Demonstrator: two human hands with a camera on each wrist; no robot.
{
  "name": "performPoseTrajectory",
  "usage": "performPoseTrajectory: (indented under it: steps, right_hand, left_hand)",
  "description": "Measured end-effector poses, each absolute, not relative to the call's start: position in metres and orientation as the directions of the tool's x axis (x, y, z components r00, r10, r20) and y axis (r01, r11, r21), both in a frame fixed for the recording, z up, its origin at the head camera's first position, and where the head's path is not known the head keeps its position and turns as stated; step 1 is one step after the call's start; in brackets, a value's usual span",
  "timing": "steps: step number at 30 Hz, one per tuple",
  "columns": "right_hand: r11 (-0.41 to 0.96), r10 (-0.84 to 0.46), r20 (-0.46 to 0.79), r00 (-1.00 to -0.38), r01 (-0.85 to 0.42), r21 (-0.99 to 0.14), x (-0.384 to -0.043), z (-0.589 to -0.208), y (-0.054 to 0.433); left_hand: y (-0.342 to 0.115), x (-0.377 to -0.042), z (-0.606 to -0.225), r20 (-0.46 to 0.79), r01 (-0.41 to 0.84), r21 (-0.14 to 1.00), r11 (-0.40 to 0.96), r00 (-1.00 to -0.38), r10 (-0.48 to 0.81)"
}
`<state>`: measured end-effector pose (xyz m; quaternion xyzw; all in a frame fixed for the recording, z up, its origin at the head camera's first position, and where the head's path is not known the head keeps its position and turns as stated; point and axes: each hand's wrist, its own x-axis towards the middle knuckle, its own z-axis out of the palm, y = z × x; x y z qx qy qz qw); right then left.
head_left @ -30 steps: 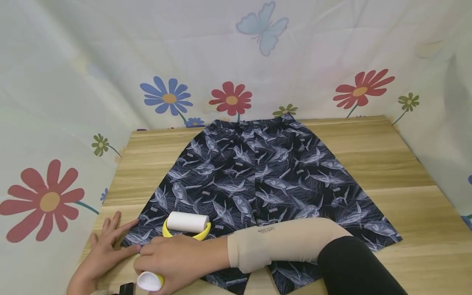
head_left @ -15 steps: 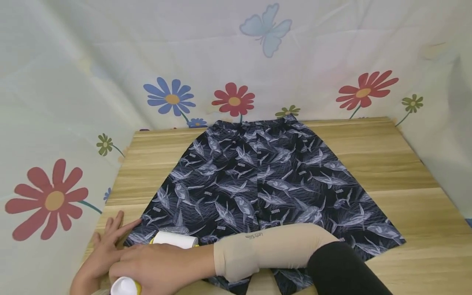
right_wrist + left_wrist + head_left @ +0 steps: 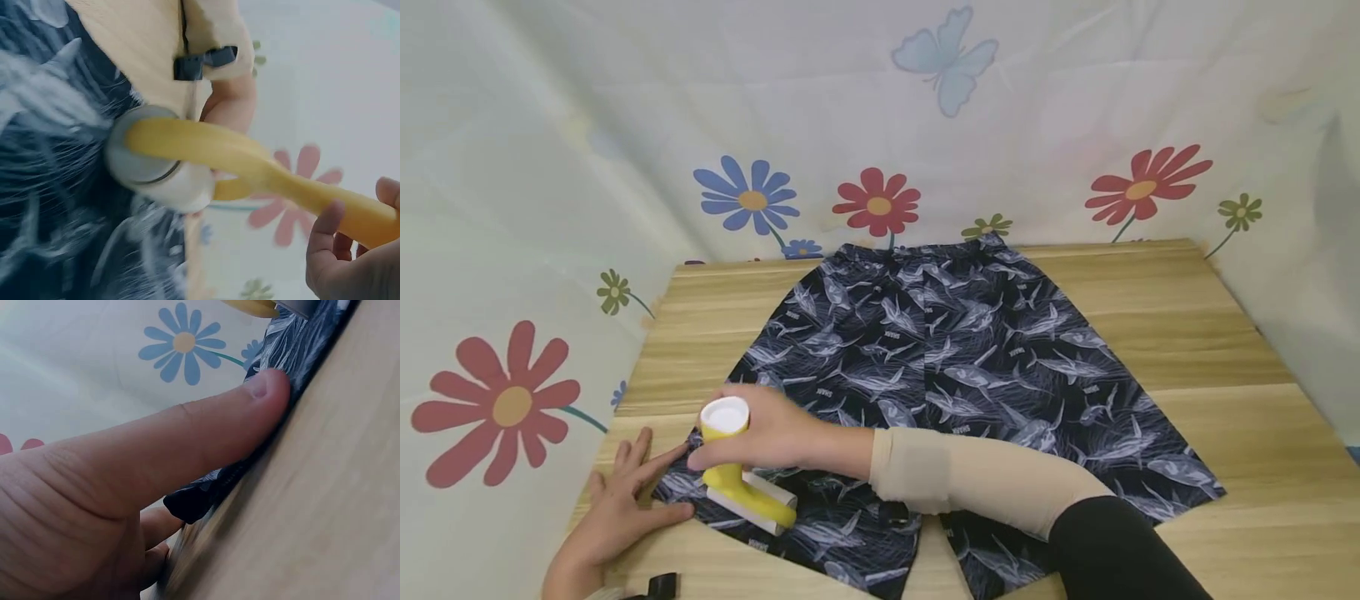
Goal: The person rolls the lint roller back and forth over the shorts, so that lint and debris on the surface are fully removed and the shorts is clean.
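Note:
Dark shorts (image 3: 880, 333) with a grey shark print lie spread on the table, waistband at the far side. My right hand (image 3: 778, 429) grips the yellow handle of a lint roller (image 3: 752, 502) over the lower part of the left leg. The handle stands up, with its white end on top. In the right wrist view the roller's white roll (image 3: 187, 184) is against the cloth. My left hand (image 3: 621, 512) rests at the leg's left corner, fingers spread. Its thumb (image 3: 244, 415) lies on the cloth's edge in the left wrist view.
The wooden table (image 3: 1195, 333) extends on both sides of the shorts. A white curtain (image 3: 1030, 108) with printed flowers and a butterfly borders the back and sides. A black strap piece (image 3: 662, 586) is beside the left wrist.
My right hand first shifted left and nearer with the lint roller, then went farther away and turned it, so the handle now stands up with the roll at the hem side. The left hand stays put.

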<state>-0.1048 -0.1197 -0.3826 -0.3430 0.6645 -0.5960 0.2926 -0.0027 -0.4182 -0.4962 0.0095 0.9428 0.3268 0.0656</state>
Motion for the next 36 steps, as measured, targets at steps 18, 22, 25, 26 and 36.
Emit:
performPoseTrajectory:
  steps: [18, 22, 25, 26, 36]
  right_hand:
    - [0.132, -0.574, -0.194, -0.796, 0.143, -0.981, -0.174, -0.428, -0.077]
    - [0.197, -0.574, -0.225, -0.787, 0.135, -0.971, -0.188, -0.432, -0.069]
    - [0.226, -0.575, -0.25, -0.779, 0.143, -0.964, -0.201, -0.432, -0.06]
    - [0.235, -0.574, -0.257, -0.777, 0.145, -0.961, -0.206, -0.431, -0.057]
    - [0.355, -0.504, -0.277, -0.818, 0.097, -0.93, -0.262, -0.413, -0.016]
  left_hand:
    - [-0.417, 0.001, -0.499, -0.069, 0.003, 0.622, 0.783, -0.996, 0.058]
    - [-0.419, 0.003, -0.499, -0.068, 0.004, 0.622, 0.783, -0.996, 0.059]
    - [-0.419, 0.004, -0.5, -0.055, 0.013, 0.622, 0.783, -0.997, 0.061]
    - [-0.419, 0.004, -0.5, -0.051, 0.016, 0.623, 0.782, -0.997, 0.061]
    - [-0.417, 0.002, -0.501, -0.04, 0.02, 0.625, 0.78, -0.998, 0.057]
